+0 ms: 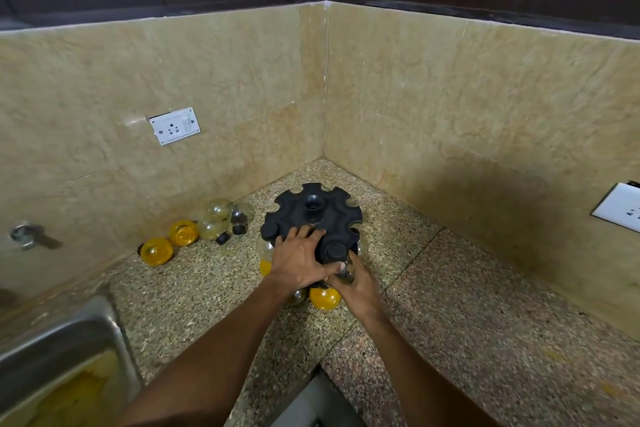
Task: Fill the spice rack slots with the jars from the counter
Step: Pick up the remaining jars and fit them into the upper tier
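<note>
A round black spice rack with notched slots stands on the speckled counter near the corner. My left hand lies flat on its top at the near side. My right hand grips a clear jar with a black lid at a near slot of the rack. An orange-filled jar hangs lower in the rack just under my hands. Several loose jars lie against the left wall: two orange ones and clear ones with black lids.
A steel sink sits at the lower left. A tap handle and a white socket are on the left wall, another socket on the right wall. The counter edge cuts in at the bottom centre.
</note>
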